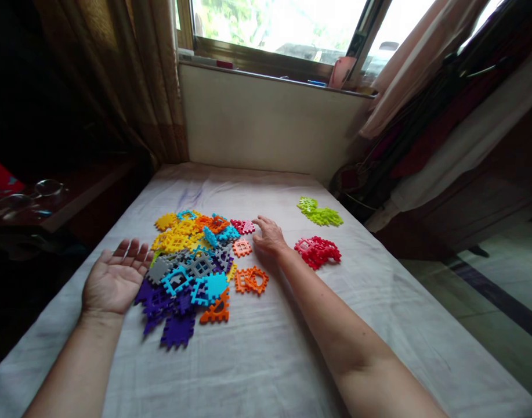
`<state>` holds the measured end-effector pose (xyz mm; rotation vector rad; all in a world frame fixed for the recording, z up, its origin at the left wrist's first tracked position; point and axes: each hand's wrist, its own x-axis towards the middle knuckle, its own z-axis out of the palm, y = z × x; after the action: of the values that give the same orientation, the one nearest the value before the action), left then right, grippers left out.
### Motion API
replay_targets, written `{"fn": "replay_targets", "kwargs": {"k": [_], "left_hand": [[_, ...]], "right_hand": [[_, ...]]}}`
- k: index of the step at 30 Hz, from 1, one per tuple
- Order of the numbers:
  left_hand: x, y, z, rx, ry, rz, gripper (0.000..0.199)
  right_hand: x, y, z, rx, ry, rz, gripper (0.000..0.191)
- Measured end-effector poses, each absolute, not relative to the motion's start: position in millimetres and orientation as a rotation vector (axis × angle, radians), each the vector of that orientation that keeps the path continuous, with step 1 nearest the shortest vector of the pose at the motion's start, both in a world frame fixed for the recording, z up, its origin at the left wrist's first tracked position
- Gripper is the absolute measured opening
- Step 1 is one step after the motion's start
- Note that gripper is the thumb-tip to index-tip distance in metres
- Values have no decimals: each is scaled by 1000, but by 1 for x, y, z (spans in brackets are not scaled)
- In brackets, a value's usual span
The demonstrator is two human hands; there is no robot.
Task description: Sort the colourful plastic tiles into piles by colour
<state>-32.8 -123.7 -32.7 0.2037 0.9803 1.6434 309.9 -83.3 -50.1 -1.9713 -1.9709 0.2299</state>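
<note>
A person's left hand [114, 281] was turned palm up, fingers loosely spread and gripping nothing, just left of a multicolored pile of toothed plastic pieces [191, 266] on a pale sheet [379, 337]. The right hand [271, 235] was outstretched, fingers parted, beside a pink piece [248, 227] at the pile's far right edge; contact could not be confirmed. A red cluster [317, 251] and a lime-green cluster [323, 216] lay to the pile's right.

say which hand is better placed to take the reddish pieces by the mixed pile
Probably the right hand, palm down beside the reddish pieces; the left hand is palm up, left of the mixed pile.
</note>
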Motion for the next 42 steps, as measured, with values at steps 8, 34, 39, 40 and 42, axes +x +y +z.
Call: {"fn": "replay_targets", "kwargs": {"k": [8,34,39,40,42], "left_hand": [[-36,-122,-37,233,972,1643,31],[-31,-126,-32,236,991,1654,27],[-33,-125,-30,210,975,1643,29],[-34,-125,-31,205,974,1643,29],[-35,-124,-32,205,973,1641,29]], "right_hand": [[302,-66,-48,-2041,-2065,285,41],[384,-187,-45,-2125,-1510,-348,30],[330,-135,-40,-1976,-1828,-45,30],[320,-123,-40,-1970,-1861,18,31],[302,-101,-41,-1982,-1899,127,34]]}}
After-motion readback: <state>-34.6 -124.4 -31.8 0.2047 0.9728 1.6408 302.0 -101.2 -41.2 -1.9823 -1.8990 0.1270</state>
